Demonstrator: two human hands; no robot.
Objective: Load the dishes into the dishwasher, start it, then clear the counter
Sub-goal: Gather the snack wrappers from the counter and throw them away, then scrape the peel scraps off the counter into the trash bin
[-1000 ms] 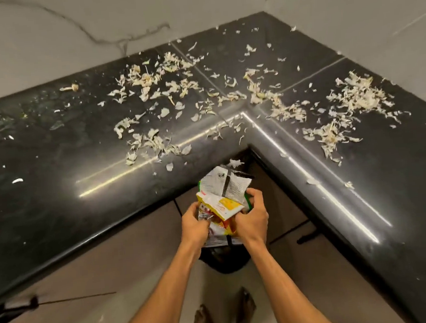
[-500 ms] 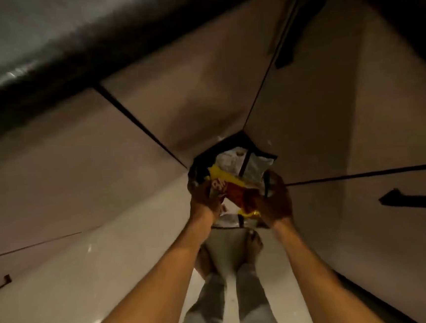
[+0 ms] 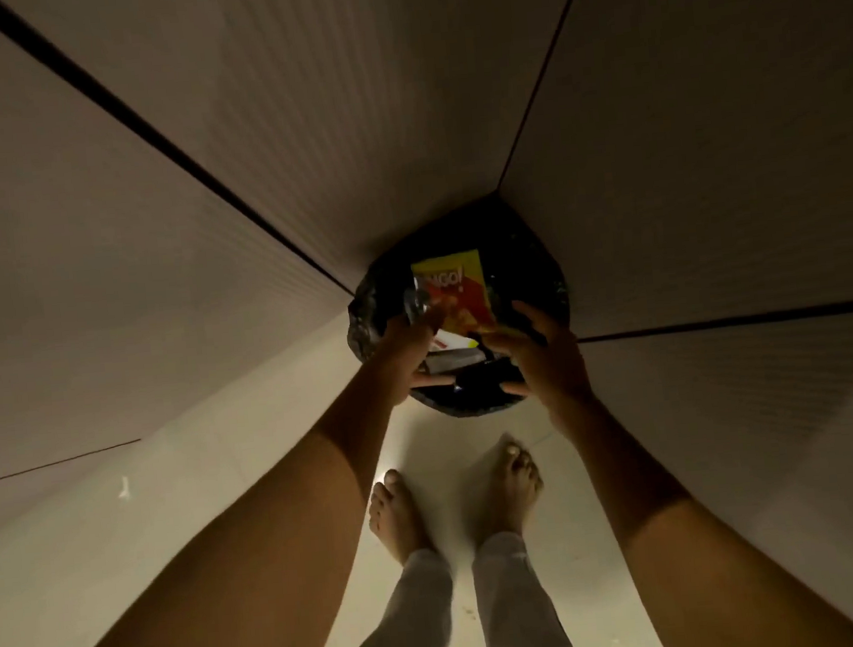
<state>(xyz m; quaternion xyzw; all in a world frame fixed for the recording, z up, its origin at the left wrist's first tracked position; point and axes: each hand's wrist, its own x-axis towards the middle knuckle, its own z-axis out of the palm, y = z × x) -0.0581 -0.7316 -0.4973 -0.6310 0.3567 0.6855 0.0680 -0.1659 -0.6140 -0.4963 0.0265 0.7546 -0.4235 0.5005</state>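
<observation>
At frame centre, both hands are pressing wrappers into a black bin bag (image 3: 538, 267) in the cabinet corner: left hand (image 3: 406, 348) gripping crumpled packaging, right hand (image 3: 540, 349) clasping the yellow packet (image 3: 455, 295).

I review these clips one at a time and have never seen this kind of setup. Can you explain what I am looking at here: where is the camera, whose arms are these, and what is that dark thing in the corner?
There is no machine here. A person wears a wide-angle camera on the head, so you look down along their own bare arms to the floor. The left hand and the right hand reach down to a black bin bag that sits on the pale floor in the corner where two runs of cabinet fronts meet. Between the hands is a bundle of empty wrappers; the brightest is a yellow and orange snack packet, sticking up in the mouth of the bag. Both hands touch the bundle or the bag's edge, but how firmly they grip is hard to tell in this dim light. Below are the person's bare feet and light trouser legs. The counter itself is out of view.
</observation>
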